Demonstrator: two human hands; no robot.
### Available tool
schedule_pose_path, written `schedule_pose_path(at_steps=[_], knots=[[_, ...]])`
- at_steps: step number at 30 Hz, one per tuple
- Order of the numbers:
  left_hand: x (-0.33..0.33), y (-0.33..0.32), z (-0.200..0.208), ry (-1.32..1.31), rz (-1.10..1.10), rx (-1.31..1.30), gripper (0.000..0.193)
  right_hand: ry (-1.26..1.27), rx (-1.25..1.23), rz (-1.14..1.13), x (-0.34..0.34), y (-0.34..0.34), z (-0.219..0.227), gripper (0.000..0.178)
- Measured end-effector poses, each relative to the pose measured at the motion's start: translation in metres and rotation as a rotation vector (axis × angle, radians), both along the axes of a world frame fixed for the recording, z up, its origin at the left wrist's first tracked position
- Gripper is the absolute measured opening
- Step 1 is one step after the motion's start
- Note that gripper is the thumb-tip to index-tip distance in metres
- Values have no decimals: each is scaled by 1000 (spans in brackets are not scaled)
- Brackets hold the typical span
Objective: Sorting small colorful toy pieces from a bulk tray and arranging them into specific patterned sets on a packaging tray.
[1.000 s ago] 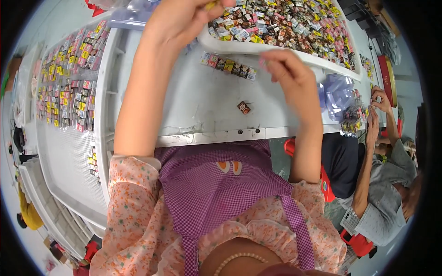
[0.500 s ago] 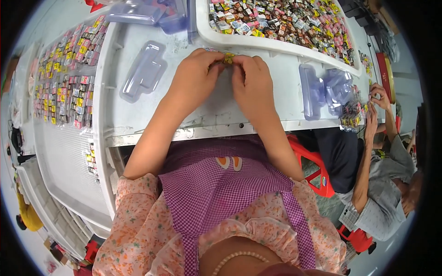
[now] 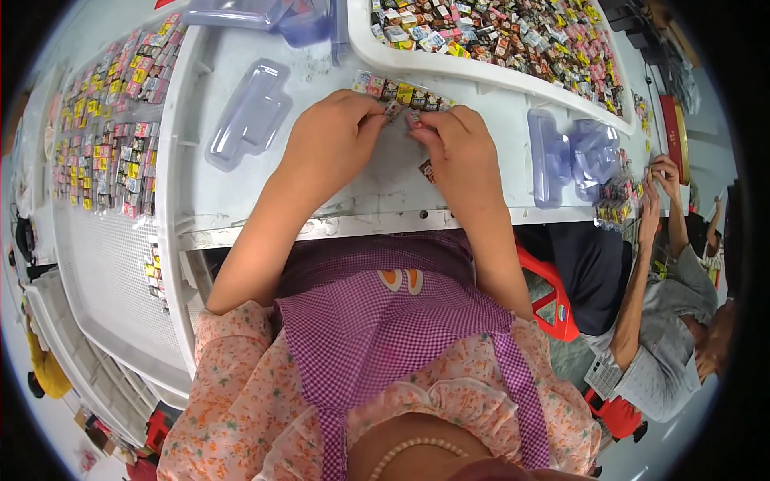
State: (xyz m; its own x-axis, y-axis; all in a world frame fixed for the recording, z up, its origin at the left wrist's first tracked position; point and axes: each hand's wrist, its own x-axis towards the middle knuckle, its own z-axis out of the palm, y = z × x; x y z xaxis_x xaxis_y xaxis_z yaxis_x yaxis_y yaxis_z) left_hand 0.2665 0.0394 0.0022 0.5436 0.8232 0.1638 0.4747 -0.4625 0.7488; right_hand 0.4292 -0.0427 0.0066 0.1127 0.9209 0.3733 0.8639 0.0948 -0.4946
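Between finger and thumb, my left hand (image 3: 335,136) pinches a tiny printed box (image 3: 392,110). Opposite it, my right hand (image 3: 467,148) is closed in a pinch on another tiny box (image 3: 414,120), pale with a bit of red. Just beyond my fingertips lies a row of tiny boxes (image 3: 406,94) in yellow, pink, brown and black, standing side by side on the white tabletop (image 3: 321,212). A loose dark brown box (image 3: 427,170) rests beside my right palm, partly covered by it.
A white tray (image 3: 481,70) heaped with tiny boxes stands at the back. Clear plastic blister shells (image 3: 250,112) lie left, others (image 3: 545,160) right. Another white tray (image 3: 172,240) at left holds bagged boxes (image 3: 104,160). At right, a co-worker's hands (image 3: 654,184) handle small items.
My hands have moved slightly apart and nearer me, uncovering the row of boxes. A yellow piece was at my fingertips before; now each hand pinches a box. The brown box shows by my right palm.
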Motion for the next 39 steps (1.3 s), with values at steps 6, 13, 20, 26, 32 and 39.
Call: schedule_pose_path(at_steps=[6,13,20,26,32,39], knots=[[5,-7,14,82,42,-47,15,-31,24,-12,-4,1,2,13],[3,-4,6,109,-34,87,18,-73,7,29,-2,4,2,14],[-13,6,10,-292,26,-625,28,-50,-48,26,2,-1,11,18],[-19,0,2,-672,-90,-870,37,50,-248,24,8,-30,27,27],[-16,-9,9,-546,7,-696,33,39,-296,93,4,-41,22,26],[-22,-4,9,-360,114,-579,25,118,-289,20,3,-42,20,20]])
